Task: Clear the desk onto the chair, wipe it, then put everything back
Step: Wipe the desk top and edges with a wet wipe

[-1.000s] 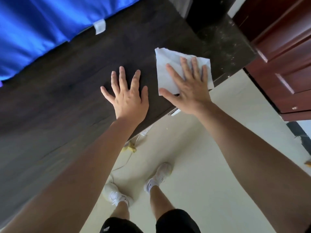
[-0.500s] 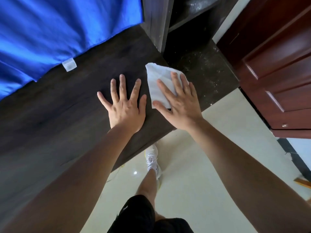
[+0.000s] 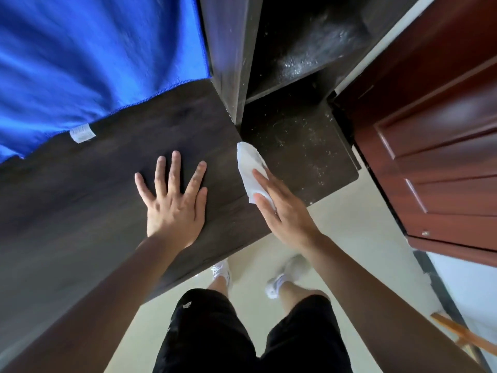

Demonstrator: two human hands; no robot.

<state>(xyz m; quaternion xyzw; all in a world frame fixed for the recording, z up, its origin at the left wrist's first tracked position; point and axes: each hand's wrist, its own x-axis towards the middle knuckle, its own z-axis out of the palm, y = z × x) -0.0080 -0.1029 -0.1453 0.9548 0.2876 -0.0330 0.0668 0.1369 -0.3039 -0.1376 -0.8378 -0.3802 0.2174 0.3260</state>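
The dark wooden desk (image 3: 113,184) fills the left and centre of the head view. My left hand (image 3: 174,203) lies flat on it, fingers spread, holding nothing. My right hand (image 3: 282,211) is turned on its edge at the desk's right end, pressing a crumpled white tissue (image 3: 250,170) against the top where it meets a lower, dusty dark shelf (image 3: 301,154). Part of the tissue is hidden under my fingers.
A blue cloth (image 3: 88,57) with a white tag covers the desk's far left. A dark upright panel (image 3: 228,49) and dusty shelving (image 3: 309,49) stand behind. A red-brown door (image 3: 435,146) is at the right. My legs stand on pale floor (image 3: 357,251).
My right hand has slid the tissue to the right end of the desk and turned from flat onto its edge, bunching the tissue. My left hand has stayed flat. My feet have shifted.
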